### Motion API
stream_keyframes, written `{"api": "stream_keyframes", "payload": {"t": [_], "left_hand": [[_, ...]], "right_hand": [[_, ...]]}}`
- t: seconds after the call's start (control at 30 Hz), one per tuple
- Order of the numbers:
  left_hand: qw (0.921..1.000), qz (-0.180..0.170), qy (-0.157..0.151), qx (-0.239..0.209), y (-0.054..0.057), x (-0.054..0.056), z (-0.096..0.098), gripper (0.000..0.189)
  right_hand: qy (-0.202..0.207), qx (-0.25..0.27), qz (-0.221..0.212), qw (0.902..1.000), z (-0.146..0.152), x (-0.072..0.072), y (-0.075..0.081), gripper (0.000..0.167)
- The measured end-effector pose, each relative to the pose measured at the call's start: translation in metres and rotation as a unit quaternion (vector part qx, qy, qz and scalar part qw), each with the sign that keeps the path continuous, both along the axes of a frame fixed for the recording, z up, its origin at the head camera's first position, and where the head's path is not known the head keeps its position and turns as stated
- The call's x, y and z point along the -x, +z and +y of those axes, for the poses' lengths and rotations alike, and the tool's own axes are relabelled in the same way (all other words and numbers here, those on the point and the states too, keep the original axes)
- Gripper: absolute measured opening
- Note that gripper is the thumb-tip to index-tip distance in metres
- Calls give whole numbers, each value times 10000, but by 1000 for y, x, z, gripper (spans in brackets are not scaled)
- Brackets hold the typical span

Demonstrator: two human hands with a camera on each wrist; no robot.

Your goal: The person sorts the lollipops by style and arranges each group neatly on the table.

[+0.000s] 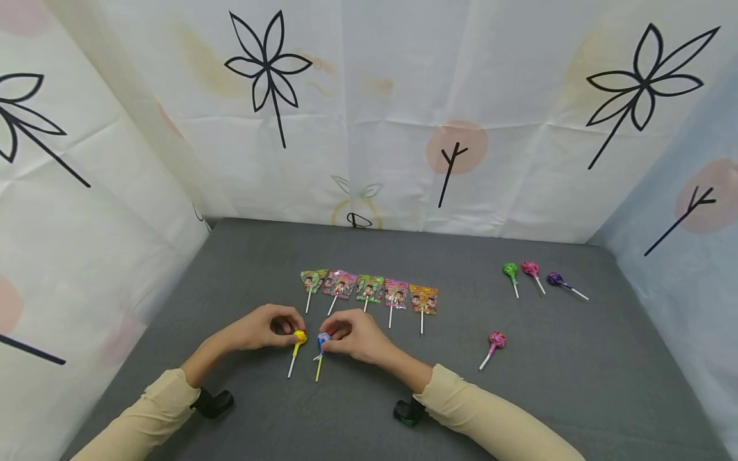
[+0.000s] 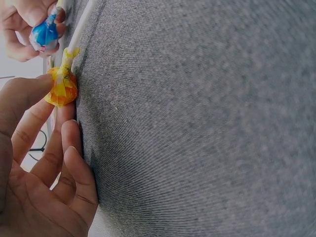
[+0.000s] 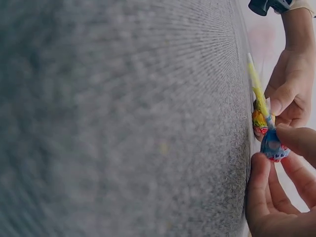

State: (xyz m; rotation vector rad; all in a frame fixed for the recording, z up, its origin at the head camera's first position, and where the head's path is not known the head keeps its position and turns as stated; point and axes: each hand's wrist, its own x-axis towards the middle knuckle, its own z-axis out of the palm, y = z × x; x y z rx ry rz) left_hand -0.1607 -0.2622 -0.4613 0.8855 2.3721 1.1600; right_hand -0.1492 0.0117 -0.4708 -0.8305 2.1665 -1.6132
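Between thumb and fingers, my left hand (image 1: 270, 328) pinches the yellow wrapped head of a lollipop (image 1: 299, 337), its white stick pointing toward me. Just to the right, my right hand (image 1: 356, 335) pinches a blue-wrapped lollipop (image 1: 324, 339) with a yellow stick. The two lollipops are side by side, a small gap apart, close to the grey table. In the left wrist view, the thumb presses the yellow wrapper (image 2: 62, 88) from one side, fingers behind it. The right wrist view has the blue head (image 3: 274, 146) between thumb and fingertips.
Beyond my hands, several flat-packed lollipops (image 1: 369, 289) form a row. At the right lie green (image 1: 510, 269), pink (image 1: 530, 268) and purple (image 1: 555, 279) round lollipops, with another pink one (image 1: 496, 340) nearer me. A patterned cloth (image 1: 392, 173) stands behind the grey table (image 1: 576, 358).
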Motion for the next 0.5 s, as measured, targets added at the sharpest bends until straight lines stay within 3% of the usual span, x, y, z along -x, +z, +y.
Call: {"api": "stream_keyframes", "payload": {"t": [0.5], "left_hand": [[9999, -40, 21, 90, 2, 0, 1, 13]], "right_hand": [[-152, -463, 220, 9986, -7, 2, 2, 15]]}}
